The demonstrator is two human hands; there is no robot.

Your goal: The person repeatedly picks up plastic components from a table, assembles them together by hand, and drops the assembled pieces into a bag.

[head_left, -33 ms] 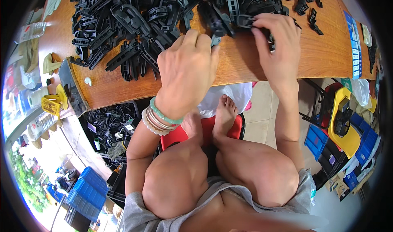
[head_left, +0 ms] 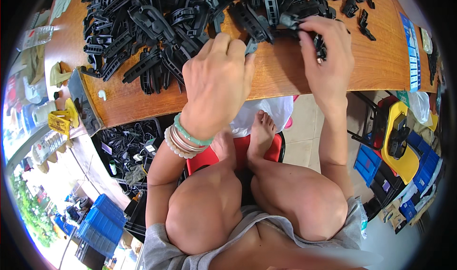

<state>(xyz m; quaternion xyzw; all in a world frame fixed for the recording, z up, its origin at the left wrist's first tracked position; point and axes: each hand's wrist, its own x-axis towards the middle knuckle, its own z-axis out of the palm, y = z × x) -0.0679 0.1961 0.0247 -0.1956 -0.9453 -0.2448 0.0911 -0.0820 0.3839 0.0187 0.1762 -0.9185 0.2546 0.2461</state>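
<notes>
Likely for access, the right grip point(head_left: 329, 60) pinches a dark part point(head_left: 288, 20) edgewise; the left grip point(head_left: 215, 77) is too hidden to tell.

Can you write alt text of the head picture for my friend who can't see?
A person's left hand, wearing bracelets, curls at the near edge of a heap of black parts on a wooden table. The right hand holds a small dark piece, which looks blurry.
</notes>
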